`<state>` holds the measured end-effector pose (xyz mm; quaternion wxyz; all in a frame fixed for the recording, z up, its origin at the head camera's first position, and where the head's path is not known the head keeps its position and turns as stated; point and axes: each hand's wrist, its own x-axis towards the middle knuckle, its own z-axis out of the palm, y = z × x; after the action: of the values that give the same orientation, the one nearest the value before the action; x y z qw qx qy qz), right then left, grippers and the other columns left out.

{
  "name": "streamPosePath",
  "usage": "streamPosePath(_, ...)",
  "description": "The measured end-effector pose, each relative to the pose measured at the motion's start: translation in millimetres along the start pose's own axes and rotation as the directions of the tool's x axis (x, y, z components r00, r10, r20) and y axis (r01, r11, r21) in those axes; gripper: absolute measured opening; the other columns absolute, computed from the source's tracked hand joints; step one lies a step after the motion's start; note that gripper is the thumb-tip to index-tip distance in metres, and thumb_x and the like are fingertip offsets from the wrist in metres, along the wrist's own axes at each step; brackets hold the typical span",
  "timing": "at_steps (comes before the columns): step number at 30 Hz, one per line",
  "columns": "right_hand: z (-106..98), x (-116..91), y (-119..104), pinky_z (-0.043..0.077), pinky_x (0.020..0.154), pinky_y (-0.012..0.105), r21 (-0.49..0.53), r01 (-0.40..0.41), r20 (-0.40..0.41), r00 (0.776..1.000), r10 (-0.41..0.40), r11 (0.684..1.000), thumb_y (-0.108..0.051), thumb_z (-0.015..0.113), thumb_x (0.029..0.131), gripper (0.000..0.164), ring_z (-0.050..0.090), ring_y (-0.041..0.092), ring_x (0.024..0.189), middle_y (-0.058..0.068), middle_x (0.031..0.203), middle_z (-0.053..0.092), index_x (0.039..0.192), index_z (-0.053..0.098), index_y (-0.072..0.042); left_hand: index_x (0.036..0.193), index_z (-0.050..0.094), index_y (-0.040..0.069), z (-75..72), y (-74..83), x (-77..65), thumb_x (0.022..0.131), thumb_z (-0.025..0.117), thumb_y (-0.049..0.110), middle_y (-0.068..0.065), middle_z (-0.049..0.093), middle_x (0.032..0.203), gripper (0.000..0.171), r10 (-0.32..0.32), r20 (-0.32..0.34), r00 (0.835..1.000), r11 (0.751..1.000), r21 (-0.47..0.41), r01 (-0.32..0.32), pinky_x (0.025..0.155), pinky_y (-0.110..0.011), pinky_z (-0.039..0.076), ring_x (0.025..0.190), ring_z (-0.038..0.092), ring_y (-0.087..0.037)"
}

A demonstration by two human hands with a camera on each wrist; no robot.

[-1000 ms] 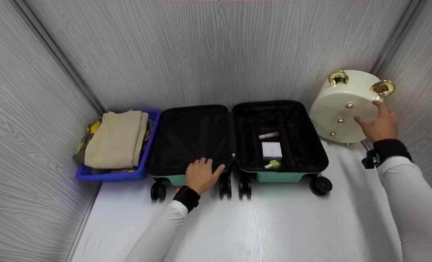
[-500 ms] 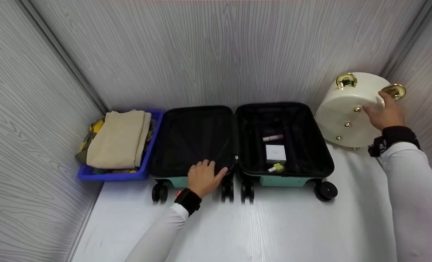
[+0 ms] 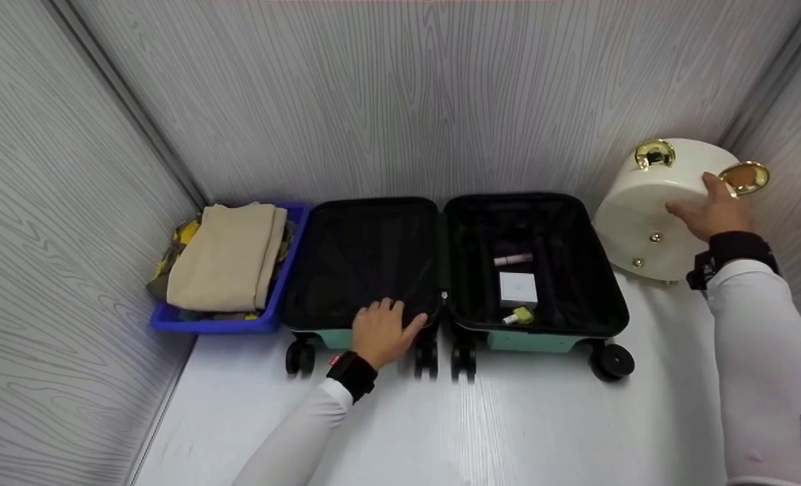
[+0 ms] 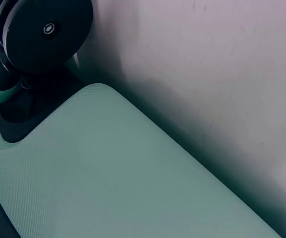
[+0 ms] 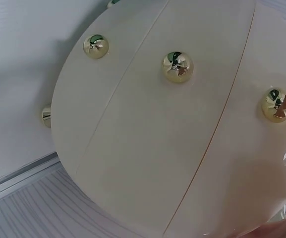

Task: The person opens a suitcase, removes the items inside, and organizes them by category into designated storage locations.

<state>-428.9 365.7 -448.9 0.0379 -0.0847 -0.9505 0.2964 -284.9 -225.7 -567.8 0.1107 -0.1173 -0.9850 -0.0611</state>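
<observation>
A small mint suitcase [image 3: 508, 341] lies open, with both black-lined halves facing up. My left hand [image 3: 383, 332] rests on the front rim of its left half [image 3: 363, 256], fingers spread on the lining. The right half holds a pink tube [image 3: 513, 259], a white box [image 3: 517, 289] and a small yellow-green bottle [image 3: 520, 315]. My right hand [image 3: 710, 210] lies on the upper edge of a round cream case [image 3: 643, 209] with gold studs, which stands on its side at the far right. The left wrist view shows the mint shell [image 4: 108, 173] and a black wheel [image 4: 46, 32]. The cream case [image 5: 172, 134] fills the right wrist view.
A blue bin [image 3: 211, 324] with folded beige cloth [image 3: 228, 256] and other fabric stands left of the suitcase. Grey wood-grain walls close in at the back and on both sides. The white floor [image 3: 508, 425] runs in front of the suitcase wheels.
My right hand has slid from the lower face of the cream case up to its upper edge. The left hand has stayed on the suitcase rim.
</observation>
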Motion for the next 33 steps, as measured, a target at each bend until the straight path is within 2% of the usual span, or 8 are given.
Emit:
streamPosePath(3,-1.5,-0.8,6.0,0.022,0.123,0.079,-0.016,-0.036,0.004,0.999,0.036,0.999,-0.064,0.062,0.102,0.106,0.022,0.076,0.148,0.050,0.164,0.021,0.174,0.009,-0.008,0.131,0.075,0.008,0.9,2.5,-0.5,0.109,0.047,0.066,-0.017,0.076,0.121,0.068,0.007,-0.005,1.000,1.000,-0.001,-0.007,0.097,-0.054,0.058,0.109,0.072,-0.038)
streamPosePath(8,-2.7,-6.4,14.8,0.015,0.122,0.083,0.014,-0.107,0.017,0.994,0.107,0.994,-0.076,0.059,0.098,0.114,0.012,0.077,0.152,0.048,0.168,0.011,0.175,0.001,-0.015,0.131,0.076,0.009,1.8,4.6,-3.1,0.109,0.047,0.066,-0.016,0.076,0.121,0.068,0.015,-0.009,1.000,1.000,0.000,-0.015,0.097,-0.053,0.058,0.108,0.073,-0.038)
streamPosePath(10,-3.0,-9.0,17.0,0.014,0.123,0.083,0.032,-0.108,0.006,0.994,0.108,0.994,-0.073,0.057,0.100,0.109,0.011,0.076,0.153,0.046,0.170,0.011,0.175,0.003,-0.015,0.131,0.075,0.009,1.6,5.4,-4.3,0.109,0.046,0.067,-0.016,0.076,0.121,0.069,0.016,-0.005,1.000,1.000,-0.001,-0.016,0.096,-0.053,0.058,0.108,0.073,-0.038)
streamPosePath(14,-0.5,-12.4,15.9,0.018,0.126,0.078,0.046,-0.063,-0.053,0.996,0.066,0.997,-0.061,0.058,0.106,0.097,0.019,0.073,0.153,0.043,0.169,0.022,0.174,0.015,-0.008,0.130,0.076,0.009,0.7,5.9,-4.9,0.109,0.046,0.067,-0.016,0.076,0.120,0.068,0.016,-0.013,1.000,1.000,0.005,-0.016,0.095,-0.053,0.058,0.107,0.073,-0.037)
streamPosePath(19,6.4,-14.3,7.8,0.021,0.129,0.071,0.102,-0.044,-0.111,0.992,0.055,0.994,-0.052,0.066,0.105,0.090,0.021,0.068,0.156,0.042,0.168,0.028,0.171,0.026,-0.005,0.128,0.076,0.009,1.3,4.8,-1.7,0.109,0.047,0.067,-0.016,0.076,0.118,0.068,0.010,-0.034,0.999,1.000,0.014,-0.009,0.095,-0.052,0.058,0.105,0.073,-0.037)
streamPosePath(22,8.7,-15.6,6.6,0.020,0.131,0.069,0.109,-0.038,-0.139,0.989,0.053,0.993,-0.048,0.066,0.106,0.086,0.021,0.068,0.156,0.041,0.167,0.032,0.169,0.031,-0.003,0.128,0.076,0.008,4.0,4.3,0.3,0.109,0.047,0.067,-0.016,0.076,0.118,0.068,0.007,-0.034,0.999,1.000,0.010,-0.007,0.095,-0.052,0.058,0.105,0.073,-0.037)
streamPosePath(28,10.3,-19.3,12.6,0.023,0.129,0.068,0.064,-0.019,-0.139,0.990,0.027,0.998,-0.047,0.062,0.108,0.079,0.028,0.069,0.151,0.040,0.165,0.037,0.167,0.035,-0.002,0.127,0.077,0.008,9.6,3.0,2.9,0.109,0.047,0.067,-0.016,0.076,0.117,0.069,0.006,-0.041,0.999,1.000,0.008,-0.006,0.095,-0.052,0.058,0.105,0.073,-0.037)
streamPosePath(33,9.8,-24.1,16.5,0.026,0.125,0.070,0.048,0.000,-0.134,0.991,0.006,0.999,-0.044,0.060,0.110,0.074,0.033,0.070,0.145,0.045,0.159,0.039,0.166,0.036,-0.002,0.128,0.076,0.008,10.3,2.8,6.7,0.108,0.046,0.068,-0.016,0.076,0.120,0.070,-0.002,-0.032,0.999,1.000,-0.003,0.001,0.097,-0.053,0.057,0.108,0.073,-0.037)
